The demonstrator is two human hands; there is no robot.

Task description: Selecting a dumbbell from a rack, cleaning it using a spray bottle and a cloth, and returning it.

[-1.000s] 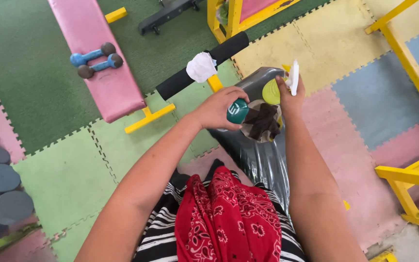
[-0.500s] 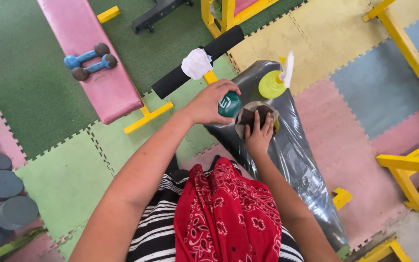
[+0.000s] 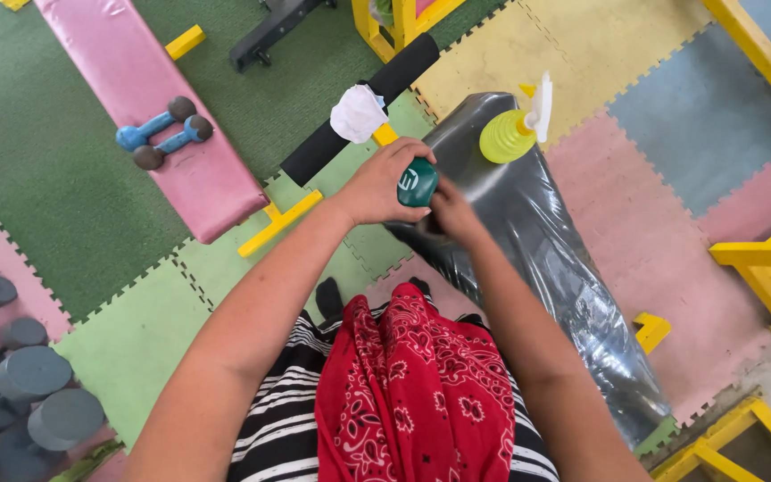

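Both arms extended forward, hands brought together; left hand (image 3: 378,183) curled closed, right hand (image 3: 453,211) blurred, grip unclear.

Glossy black vinyl covers the bench pad (image 3: 528,223), while the green can (image 3: 417,183) looks smooth and matt.

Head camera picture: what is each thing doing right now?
Left hand: gripping the small green round-capped bottle.
Right hand: blurred, beside that bottle on the grey plastic-wrapped bench.
Yellow spray bottle: lying on the bench.
White crumpled cloth: draped on the black foam roller.
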